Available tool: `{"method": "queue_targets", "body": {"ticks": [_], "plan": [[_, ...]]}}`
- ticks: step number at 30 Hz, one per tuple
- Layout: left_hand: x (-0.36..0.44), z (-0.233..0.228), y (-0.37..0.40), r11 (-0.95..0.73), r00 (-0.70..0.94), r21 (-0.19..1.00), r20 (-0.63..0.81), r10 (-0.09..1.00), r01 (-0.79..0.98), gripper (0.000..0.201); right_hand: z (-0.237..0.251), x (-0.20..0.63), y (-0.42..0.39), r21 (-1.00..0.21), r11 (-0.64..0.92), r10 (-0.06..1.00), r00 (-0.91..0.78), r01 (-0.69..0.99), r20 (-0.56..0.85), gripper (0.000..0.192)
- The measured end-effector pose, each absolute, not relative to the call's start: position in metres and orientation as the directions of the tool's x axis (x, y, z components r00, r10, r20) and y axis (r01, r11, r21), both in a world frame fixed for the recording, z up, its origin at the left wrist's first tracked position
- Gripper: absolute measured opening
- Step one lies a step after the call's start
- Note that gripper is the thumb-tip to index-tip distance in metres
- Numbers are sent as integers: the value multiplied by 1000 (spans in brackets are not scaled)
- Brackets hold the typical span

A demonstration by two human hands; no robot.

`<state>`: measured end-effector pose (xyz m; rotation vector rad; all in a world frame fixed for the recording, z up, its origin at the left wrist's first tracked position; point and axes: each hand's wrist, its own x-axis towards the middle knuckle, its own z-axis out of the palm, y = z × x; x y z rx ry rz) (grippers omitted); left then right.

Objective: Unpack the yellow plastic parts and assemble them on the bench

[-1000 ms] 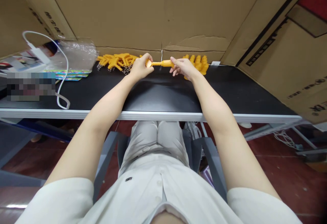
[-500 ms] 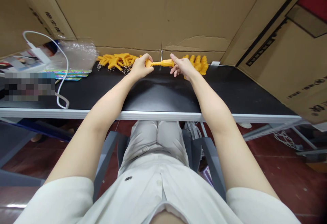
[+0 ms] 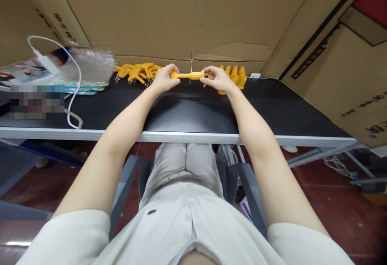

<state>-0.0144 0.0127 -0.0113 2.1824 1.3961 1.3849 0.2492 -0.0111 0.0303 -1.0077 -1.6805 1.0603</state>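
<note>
Black counter (image 3: 272, 107) with pale metal front edge. Brown cardboard sheets (image 3: 187, 15) stand as a wall behind it; printed cardboard boxes (image 3: 347, 67) lean at right. Floor (image 3: 341, 208) dark red, glossy. Grey chair frame (image 3: 123, 184) below the counter edge. White cable (image 3: 74, 95) at left. Lighting even, indoor.

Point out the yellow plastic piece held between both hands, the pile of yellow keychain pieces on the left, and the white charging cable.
yellow plastic piece (image 3: 190, 75), head view, on its ribbed middle shaft.
pile of yellow keychain pieces (image 3: 137, 71), head view, on the heap's centre.
white charging cable (image 3: 73, 101), head view, on the hanging stretch over the table.
</note>
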Motion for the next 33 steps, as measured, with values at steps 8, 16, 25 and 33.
{"method": "queue_targets", "body": {"ticks": [8, 16, 25, 33], "plan": [[-11, -7, 5, -555, 119, 531, 645, 755, 640, 34, 35, 248, -16, -932, 275, 937, -284, 236, 204, 50], [-4, -3, -4, -573, 121, 482, 685, 718, 663, 28, 32, 236, -11, -956, 219, 964, -195, 198, 180, 69], [-3, -5, -1, -515, 119, 471, 646, 754, 716, 32, 44, 230, -25, -989, 3, 988, -155, 149, -20, 69], [2, -3, -6, -454, 105, 468, 600, 793, 759, 34, 47, 230, -30, -976, -105, 989, -83, 189, -123, 63]]}}
